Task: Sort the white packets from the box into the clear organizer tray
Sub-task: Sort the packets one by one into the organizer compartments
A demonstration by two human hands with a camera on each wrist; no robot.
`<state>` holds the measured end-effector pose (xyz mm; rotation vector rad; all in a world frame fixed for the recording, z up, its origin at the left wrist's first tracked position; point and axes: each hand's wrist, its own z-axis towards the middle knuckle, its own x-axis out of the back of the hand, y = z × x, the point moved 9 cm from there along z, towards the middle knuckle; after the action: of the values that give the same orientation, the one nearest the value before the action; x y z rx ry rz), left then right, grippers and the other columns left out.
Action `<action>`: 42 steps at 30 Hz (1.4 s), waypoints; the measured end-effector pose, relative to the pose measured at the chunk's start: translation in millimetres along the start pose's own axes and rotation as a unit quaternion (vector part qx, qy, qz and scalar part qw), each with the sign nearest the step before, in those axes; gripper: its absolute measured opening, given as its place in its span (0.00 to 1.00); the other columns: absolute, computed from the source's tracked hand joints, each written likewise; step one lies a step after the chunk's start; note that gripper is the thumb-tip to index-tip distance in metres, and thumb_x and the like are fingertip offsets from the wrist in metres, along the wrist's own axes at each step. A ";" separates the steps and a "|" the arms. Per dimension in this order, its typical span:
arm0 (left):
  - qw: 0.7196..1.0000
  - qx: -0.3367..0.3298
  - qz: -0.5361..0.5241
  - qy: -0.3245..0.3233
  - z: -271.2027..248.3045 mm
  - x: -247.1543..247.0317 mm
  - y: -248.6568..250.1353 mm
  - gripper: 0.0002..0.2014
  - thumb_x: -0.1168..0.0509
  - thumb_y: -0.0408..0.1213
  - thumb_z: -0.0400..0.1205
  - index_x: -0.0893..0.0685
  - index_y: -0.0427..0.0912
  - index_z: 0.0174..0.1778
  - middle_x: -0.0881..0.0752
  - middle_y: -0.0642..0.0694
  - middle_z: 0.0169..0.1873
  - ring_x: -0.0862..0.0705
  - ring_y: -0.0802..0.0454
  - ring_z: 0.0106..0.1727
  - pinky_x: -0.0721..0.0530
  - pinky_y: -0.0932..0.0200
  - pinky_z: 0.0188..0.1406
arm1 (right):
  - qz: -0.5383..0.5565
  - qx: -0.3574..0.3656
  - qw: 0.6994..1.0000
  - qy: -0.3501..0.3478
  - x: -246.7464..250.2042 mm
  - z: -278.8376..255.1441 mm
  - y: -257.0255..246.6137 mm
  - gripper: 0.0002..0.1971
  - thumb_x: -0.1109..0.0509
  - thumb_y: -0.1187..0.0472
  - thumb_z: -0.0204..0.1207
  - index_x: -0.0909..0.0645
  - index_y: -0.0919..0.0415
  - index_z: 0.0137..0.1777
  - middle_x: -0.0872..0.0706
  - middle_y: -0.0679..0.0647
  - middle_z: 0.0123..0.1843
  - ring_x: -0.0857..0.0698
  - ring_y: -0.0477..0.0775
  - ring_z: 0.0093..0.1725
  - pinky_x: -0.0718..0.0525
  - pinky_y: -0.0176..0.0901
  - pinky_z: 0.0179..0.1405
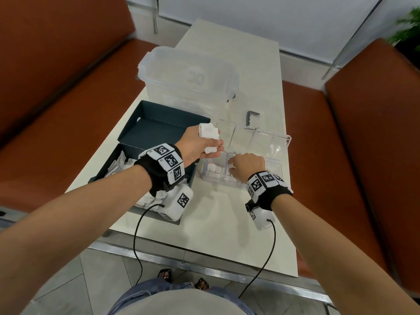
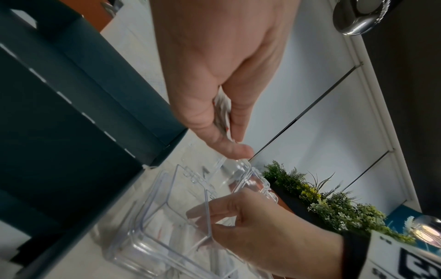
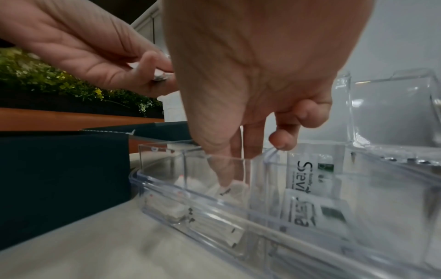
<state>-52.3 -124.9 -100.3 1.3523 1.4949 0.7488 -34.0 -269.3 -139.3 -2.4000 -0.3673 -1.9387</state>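
Observation:
My left hand (image 1: 214,142) hovers just left of the clear organizer tray (image 1: 284,142) and grips a stack of white packets (image 1: 208,134) between thumb and fingers. The stack's edge shows in the left wrist view (image 2: 222,113). My right hand (image 1: 234,165) reaches down into a front compartment of the tray (image 3: 214,198). Its thumb and forefinger pinch a white packet (image 3: 226,190) near the compartment floor. Other white packets lie there, and printed packets (image 3: 307,175) stand in the compartment beside it. The dark box (image 1: 154,130) at left holds more white packets (image 1: 118,164).
A large lidded clear plastic container (image 1: 188,76) stands behind the box. A grey handle-shaped piece (image 1: 251,117) lies behind the tray. Orange benches (image 1: 68,87) flank the pale table, whose front edge (image 1: 181,253) is close to me. A plant (image 2: 322,203) stands off to the right.

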 end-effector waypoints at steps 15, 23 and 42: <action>0.995 0.053 -0.083 0.005 -7.0 -3.4 -8.3 0.18 0.37 0.41 0.86 0.23 0.32 0.67 0.14 0.32 0.54 0.11 0.44 0.49 0.09 0.57 0.37 | 0.199 -0.043 0.975 0.088 56.2 -21.6 9.9 0.14 0.40 0.55 0.80 0.14 0.45 0.58 0.10 0.50 0.52 0.13 0.58 0.50 0.17 0.46 0.45; 0.990 0.055 -0.132 -0.014 -9.8 -12.8 -7.3 0.18 0.45 0.37 0.89 0.26 0.31 0.72 0.17 0.30 0.63 0.13 0.42 0.54 0.09 0.52 0.44 | 0.404 -0.032 0.906 0.122 65.6 -33.3 -9.1 0.20 0.33 0.40 0.77 0.21 0.48 0.64 0.17 0.44 0.44 0.17 0.51 0.49 0.19 0.49 0.50; 0.998 0.004 -0.070 0.010 -5.2 -7.5 -7.0 0.15 0.36 0.28 0.84 0.21 0.34 0.68 0.16 0.33 0.62 0.14 0.38 0.60 0.10 0.46 0.48 | 0.580 -0.044 0.805 0.117 61.2 -33.3 4.6 0.11 0.24 0.62 0.73 0.17 0.58 0.55 0.13 0.51 0.36 0.15 0.46 0.30 0.16 0.34 0.27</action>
<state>-60.3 -132.8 -102.9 1.2347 1.5921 0.6709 -53.2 -269.7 -72.2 -1.5953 0.9888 -1.5184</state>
